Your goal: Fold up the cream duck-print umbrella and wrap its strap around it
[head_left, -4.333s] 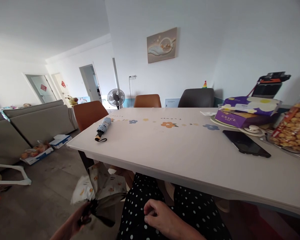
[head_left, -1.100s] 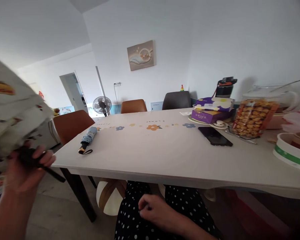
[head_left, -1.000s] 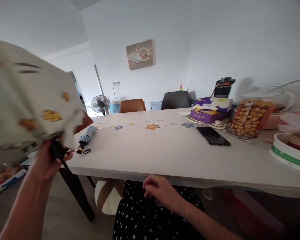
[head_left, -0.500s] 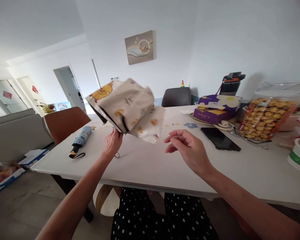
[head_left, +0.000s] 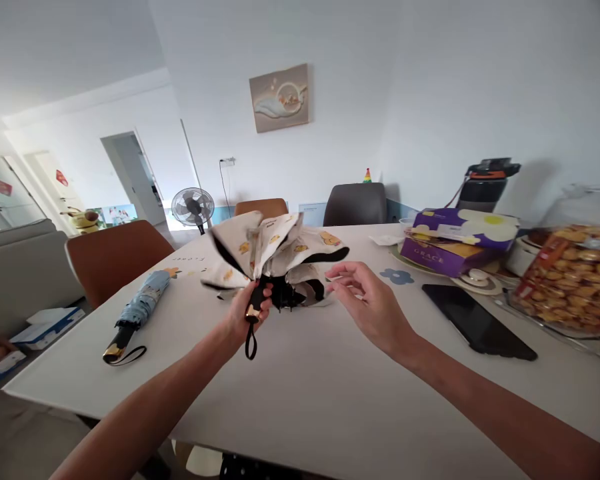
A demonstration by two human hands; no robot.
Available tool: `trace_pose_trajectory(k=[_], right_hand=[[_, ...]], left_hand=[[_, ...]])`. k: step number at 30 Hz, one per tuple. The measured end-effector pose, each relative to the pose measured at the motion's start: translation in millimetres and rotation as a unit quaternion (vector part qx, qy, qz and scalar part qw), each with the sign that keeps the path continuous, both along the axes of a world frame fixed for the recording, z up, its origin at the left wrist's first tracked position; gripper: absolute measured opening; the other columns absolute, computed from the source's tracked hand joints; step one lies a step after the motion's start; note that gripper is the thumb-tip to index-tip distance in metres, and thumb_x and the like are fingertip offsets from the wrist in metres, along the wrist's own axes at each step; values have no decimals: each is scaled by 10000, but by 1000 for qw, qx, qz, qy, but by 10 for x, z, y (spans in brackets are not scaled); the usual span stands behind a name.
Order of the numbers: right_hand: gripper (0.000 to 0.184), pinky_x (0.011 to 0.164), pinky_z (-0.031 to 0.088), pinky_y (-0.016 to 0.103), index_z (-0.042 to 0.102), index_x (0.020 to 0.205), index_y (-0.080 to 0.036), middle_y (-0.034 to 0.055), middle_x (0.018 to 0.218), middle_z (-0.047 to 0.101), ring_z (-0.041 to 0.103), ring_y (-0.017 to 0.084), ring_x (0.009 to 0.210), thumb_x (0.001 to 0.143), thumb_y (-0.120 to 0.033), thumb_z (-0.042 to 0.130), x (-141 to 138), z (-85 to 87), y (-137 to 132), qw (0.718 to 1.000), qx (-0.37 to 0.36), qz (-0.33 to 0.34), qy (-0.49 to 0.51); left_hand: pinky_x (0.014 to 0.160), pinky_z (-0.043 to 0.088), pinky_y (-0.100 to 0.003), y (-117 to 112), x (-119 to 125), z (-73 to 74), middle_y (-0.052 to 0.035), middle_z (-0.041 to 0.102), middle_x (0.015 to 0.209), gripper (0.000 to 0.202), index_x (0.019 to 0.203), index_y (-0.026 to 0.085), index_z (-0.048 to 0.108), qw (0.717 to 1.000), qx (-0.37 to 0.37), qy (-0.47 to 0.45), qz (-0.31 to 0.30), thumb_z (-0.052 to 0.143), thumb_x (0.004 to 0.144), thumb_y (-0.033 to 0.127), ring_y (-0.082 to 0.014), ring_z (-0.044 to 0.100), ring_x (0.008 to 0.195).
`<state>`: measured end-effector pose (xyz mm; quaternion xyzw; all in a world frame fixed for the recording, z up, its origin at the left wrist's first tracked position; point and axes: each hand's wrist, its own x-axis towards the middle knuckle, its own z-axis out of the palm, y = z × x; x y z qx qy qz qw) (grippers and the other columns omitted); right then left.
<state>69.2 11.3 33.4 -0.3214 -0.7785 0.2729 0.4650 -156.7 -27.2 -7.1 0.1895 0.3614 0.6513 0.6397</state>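
My left hand [head_left: 245,313] is closed round the black handle of a cream folding umbrella [head_left: 275,253] with small yellow prints, held just above the white table [head_left: 300,387]. The canopy hangs loose and unfolded, with its black lining showing. A black wrist strap dangles below my fist. My right hand [head_left: 370,303] reaches to the canopy's right edge, thumb and forefinger pinching at the fabric. A second umbrella [head_left: 137,313], light blue and rolled up, lies on the table to the left.
A black phone [head_left: 477,323] lies at the right, beside a purple box [head_left: 455,240] on a plate and a clear jar of snacks [head_left: 573,277]. Brown chairs [head_left: 113,257] stand along the far and left sides. A grey sofa [head_left: 15,273] is further left.
My left hand lifted the cream umbrella from beside my lap up over the table. My right hand rose from my lap and now touches the canopy's edge.
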Motion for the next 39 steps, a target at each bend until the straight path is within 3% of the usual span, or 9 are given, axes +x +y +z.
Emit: trace_pose_trajectory(k=[3,5,9,12,17,23,29,32,39], right_hand=[[180,613,535,303,537,1002,-218,60,1006,645,638,204,884,833,-199,478,-139,-111,197,996,76,-12,-51],[215,697,544,346,521,1047,-211,77,1063,631,615,220,971,841,-173,475,-219,-228,312,983,162,10,-85],[281,1003,386,488,489,1113,-186,115,1198,574,497,240,1189,847,-100,464,-335,-428,460,934,329,57,-126],[340,1064,287,538,465,1168,-171,132,1268,538,408,252,1282,846,-65,444,-416,-508,512,912,372,65,-160],[406,1077,222,581,423,1252,-123,159,1303,523,352,270,1323,851,-65,439,-561,-622,597,893,401,69,-194],[394,1081,193,595,415,1283,-93,169,1337,496,326,269,1336,889,-106,418,-612,-803,668,885,384,106,-241],[401,1086,207,580,435,1302,-107,169,1364,467,319,274,1339,902,-137,427,-616,-918,684,886,363,122,-259],[401,1093,186,584,448,1299,-110,166,1373,457,298,274,1349,899,-130,430,-626,-929,692,884,367,129,-258],[381,1086,229,568,468,1261,-66,188,1326,498,343,277,1325,903,-197,449,-637,-904,687,894,357,145,-231]], left_hand=[[278,320,-150,97,-25,-214,19,446,627,267,875,121,500,999,-48,5,12,334,928,323,-48,401,394],[283,326,-155,138,-30,-308,15,456,644,300,883,114,512,998,-65,17,15,350,922,363,-48,412,404],[299,348,-172,124,-2,-325,20,479,666,195,872,118,537,994,-75,74,7,472,860,302,-49,427,414],[332,377,-191,67,40,-297,16,519,659,169,832,135,543,989,-76,124,-4,531,814,302,-67,464,431],[398,398,-213,6,98,-306,-2,540,509,212,671,159,491,965,-63,245,-68,532,794,327,-95,480,388],[352,354,-211,-9,157,-282,2,524,458,237,634,176,474,922,-82,364,-103,491,795,349,-108,464,343],[345,358,-209,21,199,-350,16,523,455,204,700,182,483,917,-127,370,-81,467,792,364,-110,454,334],[348,355,-197,17,220,-393,37,507,436,196,719,193,444,921,-119,370,-33,518,770,367,-102,444,334],[349,382,-237,-54,223,-328,-48,574,497,570,741,140,532,954,-140,265,-11,267,839,635,-139,497,339]])
